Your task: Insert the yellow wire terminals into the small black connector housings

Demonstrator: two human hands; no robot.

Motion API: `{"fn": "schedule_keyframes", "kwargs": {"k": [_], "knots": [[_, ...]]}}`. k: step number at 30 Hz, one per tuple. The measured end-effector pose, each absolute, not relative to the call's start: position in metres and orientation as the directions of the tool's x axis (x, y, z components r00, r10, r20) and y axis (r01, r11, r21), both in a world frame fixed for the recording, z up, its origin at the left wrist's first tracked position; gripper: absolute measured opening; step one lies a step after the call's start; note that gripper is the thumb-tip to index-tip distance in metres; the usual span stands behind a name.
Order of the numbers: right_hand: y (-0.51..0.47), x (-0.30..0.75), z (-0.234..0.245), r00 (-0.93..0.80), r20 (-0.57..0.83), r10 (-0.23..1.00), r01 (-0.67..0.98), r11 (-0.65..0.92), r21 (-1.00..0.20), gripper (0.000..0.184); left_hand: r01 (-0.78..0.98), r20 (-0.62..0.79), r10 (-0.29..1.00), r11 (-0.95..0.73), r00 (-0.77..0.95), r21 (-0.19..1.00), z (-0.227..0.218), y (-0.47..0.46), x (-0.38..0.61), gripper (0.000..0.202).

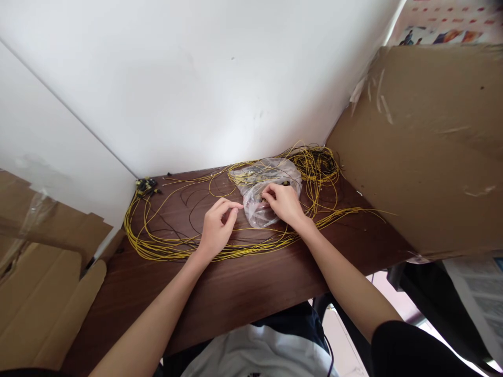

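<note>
A clear plastic bag (267,180) lies on the dark wooden table (251,283), among long loops of thin yellow wire (165,246). My right hand (283,203) rests on the bag with its fingers curled into a pinch at the bag's mouth; what they hold is hidden. My left hand (218,226) sits just left of the bag, fingertips pressed together on a thin wire. A tangled coil of yellow wires (316,163) lies behind the bag at the back right.
Black and yellow connectors (146,185) lie at the table's back left corner. A large cardboard sheet (424,152) stands along the right side, more cardboard (43,283) on the left. White walls close the back.
</note>
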State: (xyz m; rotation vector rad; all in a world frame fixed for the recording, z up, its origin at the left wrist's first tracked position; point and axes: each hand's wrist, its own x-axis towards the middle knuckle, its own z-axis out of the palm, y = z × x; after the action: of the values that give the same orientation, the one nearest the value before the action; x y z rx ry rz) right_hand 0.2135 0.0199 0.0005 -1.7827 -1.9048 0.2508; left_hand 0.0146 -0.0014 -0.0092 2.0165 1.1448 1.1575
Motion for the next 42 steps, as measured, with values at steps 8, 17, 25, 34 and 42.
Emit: {"fn": "schedule_keyframes", "kwargs": {"k": [8,17,25,34,42], "knots": [[0.018,0.21,0.003,0.021,0.235,0.972,0.876,0.096,-0.472,0.016,0.402,0.418,0.868,-0.495,0.268,0.77,-0.009,-0.002,0.015,0.017],[0.019,0.216,0.003,-0.003,0.259,0.966,0.83,0.146,-0.539,0.015,0.404,0.416,0.869,-0.493,0.269,0.77,-0.009,-0.001,0.014,0.018],[0.019,0.218,0.004,-0.065,0.229,0.971,0.894,0.159,-0.419,0.014,0.399,0.411,0.87,-0.49,0.272,0.775,-0.009,-0.002,0.015,0.017],[0.02,0.215,0.003,-0.01,0.258,0.966,0.905,0.119,-0.408,0.015,0.396,0.419,0.867,-0.496,0.269,0.773,-0.009,-0.002,0.015,0.017],[0.02,0.221,0.007,-0.023,0.305,0.952,0.793,0.203,-0.574,0.015,0.393,0.415,0.87,-0.491,0.266,0.777,-0.008,-0.002,0.015,0.017]]}}
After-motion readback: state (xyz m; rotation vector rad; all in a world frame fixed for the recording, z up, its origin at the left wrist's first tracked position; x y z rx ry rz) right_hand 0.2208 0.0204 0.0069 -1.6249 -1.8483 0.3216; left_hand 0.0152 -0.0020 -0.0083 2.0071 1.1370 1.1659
